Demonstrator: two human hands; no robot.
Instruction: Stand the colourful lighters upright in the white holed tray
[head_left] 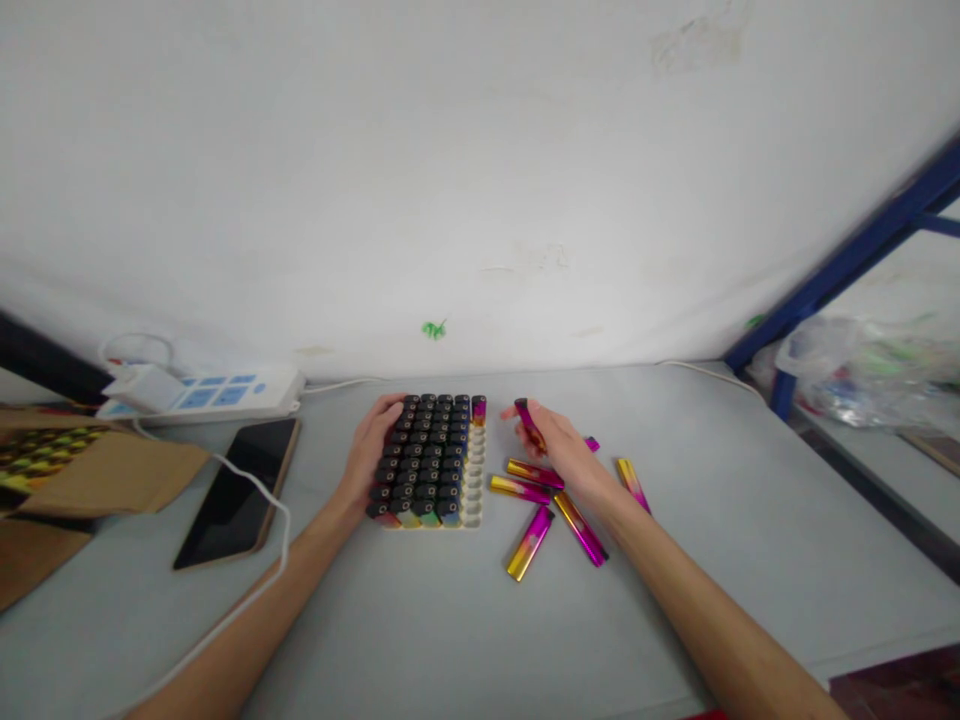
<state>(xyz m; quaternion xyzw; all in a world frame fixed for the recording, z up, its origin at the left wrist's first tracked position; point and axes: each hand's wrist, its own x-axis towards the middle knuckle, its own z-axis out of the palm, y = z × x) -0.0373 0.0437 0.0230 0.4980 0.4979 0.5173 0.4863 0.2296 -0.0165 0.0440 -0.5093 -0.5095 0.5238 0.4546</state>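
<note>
A pale tray [472, 492] holds several upright rows of black-topped lighters [427, 450]. Its rightmost column shows bare slots, with one purple-and-gold lighter [479, 410] standing at the far end. My left hand [370, 445] grips the tray's left side, fingers curled around the far left corner. To the right of the tray, my right hand [561, 445] pinches a purple-and-gold lighter [531, 428], black end up and slightly tilted, apart from the tray. Below that hand, several loose lighters [529, 543] of the same colours lie scattered on the table; one is partly hidden behind the hand.
A phone [238, 492] lies left of my left forearm, a white cable [255, 480] crossing it. Behind it is a power strip [217, 392] with a plugged-in charger. An open cardboard box [112, 470] sits far left. A blue metal frame [847, 265] and plastic bags [847, 360] are at right.
</note>
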